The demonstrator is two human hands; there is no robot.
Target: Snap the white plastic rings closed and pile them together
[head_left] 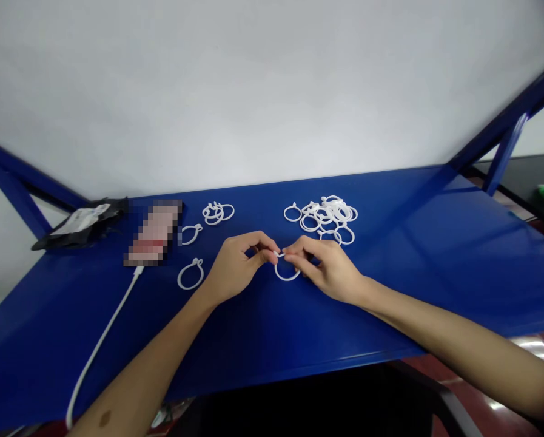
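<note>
Between my two hands is a white curtain ring (287,279), its top pinched by the fingers of both. My left hand (242,264) closes thumb and forefinger on the ring's upper left side. From the right, my right hand (329,267) grips the ring near its top; the fingertips cover the small joint or loop there. Just beyond my right hand lies a pile of white rings (326,212), overlapping one another. Left of my left hand are a single ring (190,276), another ring (190,235), and a small cluster of rings (217,212).
A blue table (299,328) carries everything, with a pale wall (272,91) behind it. At the left lie a blurred-out phone (156,233), its white cable (103,340) running off the front edge, and a black plastic bag (83,224). Blue metal braces (506,152) flank the table.
</note>
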